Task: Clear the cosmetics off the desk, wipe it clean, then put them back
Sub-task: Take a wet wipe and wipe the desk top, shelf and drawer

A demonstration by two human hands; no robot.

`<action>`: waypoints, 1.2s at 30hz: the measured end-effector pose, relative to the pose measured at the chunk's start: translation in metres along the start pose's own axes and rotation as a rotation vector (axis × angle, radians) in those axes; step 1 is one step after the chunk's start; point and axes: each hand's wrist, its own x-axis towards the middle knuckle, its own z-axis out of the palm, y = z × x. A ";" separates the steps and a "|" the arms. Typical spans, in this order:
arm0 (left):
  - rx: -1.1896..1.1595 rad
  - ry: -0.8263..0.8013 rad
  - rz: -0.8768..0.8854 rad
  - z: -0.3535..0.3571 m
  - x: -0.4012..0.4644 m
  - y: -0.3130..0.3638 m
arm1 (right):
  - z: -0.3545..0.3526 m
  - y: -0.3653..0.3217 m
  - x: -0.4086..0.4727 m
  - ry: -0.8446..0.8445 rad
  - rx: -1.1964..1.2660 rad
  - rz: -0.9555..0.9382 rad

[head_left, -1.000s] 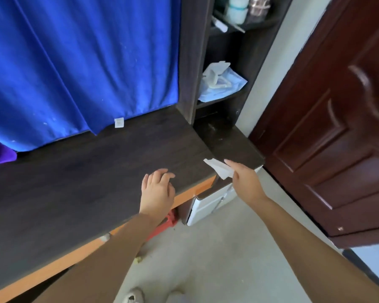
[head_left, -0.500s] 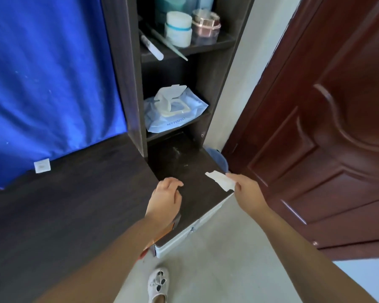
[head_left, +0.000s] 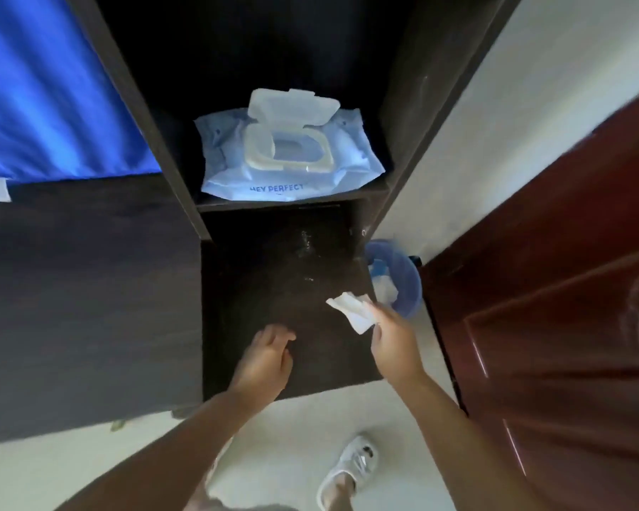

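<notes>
A white shoe stands on the floor. Left hand rests loose-fingered on the dark counter; right hand pinches a used wipe. Beyond, a blue bin, then the opened wipes pack on its shelf.

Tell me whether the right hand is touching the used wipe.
Touching. The head view shows the right hand pinching the crumpled white wipe between its fingertips, held above the dark desk.

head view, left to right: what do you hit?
Blue curtain → left hand → wet-wipe pack → used wipe held in the right hand → blue bin → dark red door.
</notes>
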 end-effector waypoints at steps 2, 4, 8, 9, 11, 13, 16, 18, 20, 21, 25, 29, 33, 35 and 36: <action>0.032 0.053 -0.147 0.021 0.006 -0.010 | 0.021 0.022 0.016 -0.076 -0.068 -0.168; 0.095 0.116 -0.273 0.036 0.010 -0.020 | 0.045 0.037 0.014 -0.245 -0.200 -0.315; 0.141 0.246 -0.295 0.053 0.017 -0.024 | 0.056 0.049 0.008 -0.266 -0.213 -0.366; 0.163 0.275 -0.291 0.056 0.018 -0.026 | 0.057 0.047 0.014 -0.251 -0.203 -0.354; 0.206 0.327 -0.291 0.062 0.015 -0.035 | 0.068 0.046 0.025 -0.196 -0.232 -0.355; 0.250 0.378 -0.273 0.063 0.013 -0.043 | 0.080 0.041 0.031 -0.150 -0.243 -0.328; 0.283 0.393 -0.239 0.069 0.014 -0.052 | 0.105 0.035 0.007 -0.146 -0.287 -0.402; 0.278 0.390 -0.234 0.071 0.012 -0.054 | 0.115 0.039 -0.029 -0.267 -0.319 -0.631; 0.278 0.394 -0.238 0.071 0.012 -0.053 | 0.110 0.051 -0.044 -0.381 -0.358 -0.821; 0.275 0.395 -0.237 0.070 0.013 -0.053 | 0.103 0.058 -0.035 -0.408 -0.373 -0.854; 0.272 0.396 -0.241 0.071 0.013 -0.053 | 0.072 0.075 0.043 -0.271 -0.486 -0.599; 0.277 0.405 -0.241 0.072 0.013 -0.055 | 0.088 0.038 0.080 -0.160 -0.433 -0.250; 0.292 0.420 -0.218 0.070 0.014 -0.055 | 0.122 0.009 0.012 -0.333 -0.378 -0.782; 0.297 0.427 -0.210 0.071 0.014 -0.056 | 0.112 0.019 0.012 -0.431 -0.398 -1.028; 0.296 0.434 -0.206 0.071 0.014 -0.057 | 0.105 0.027 0.030 -0.388 -0.414 -1.075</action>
